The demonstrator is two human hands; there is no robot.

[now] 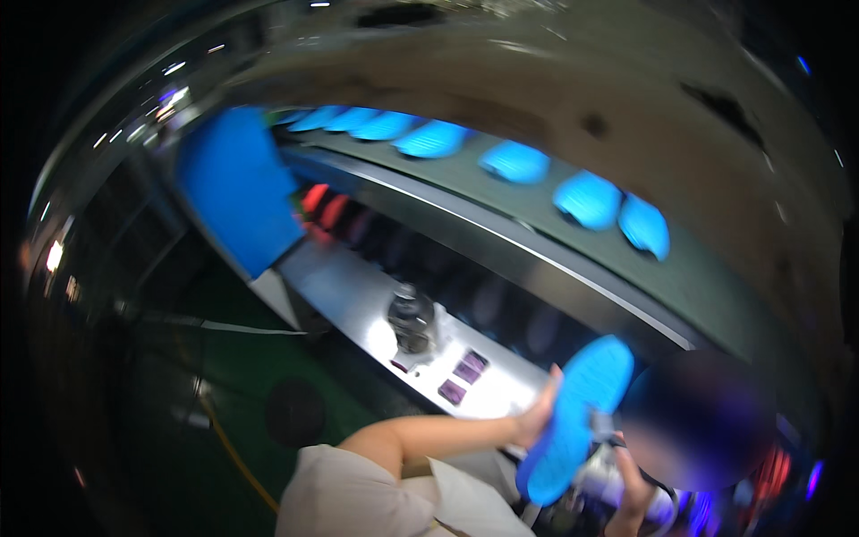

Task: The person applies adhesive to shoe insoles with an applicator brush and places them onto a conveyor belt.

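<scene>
A bright blue insole [583, 394] with a darker blue edge stands tilted in front of me at the lower right. My left hand [539, 413] grips it by its left edge, the arm reaching across from a beige sleeve. On the insole's other side is my right hand [632, 479], fingers bent close to its surface. A small greyish piece [601, 424] shows at those fingertips, against the insole; blur hides what it is.
Several blue insoles [514, 162] lie in a row along a green conveyor belt [707, 295]. Below runs a metal shelf [344, 291] with a clear jar [412, 318] and small purple cards [470, 365]. A blue panel [237, 192] stands left; a dark blurred round shape [702, 421] is at right.
</scene>
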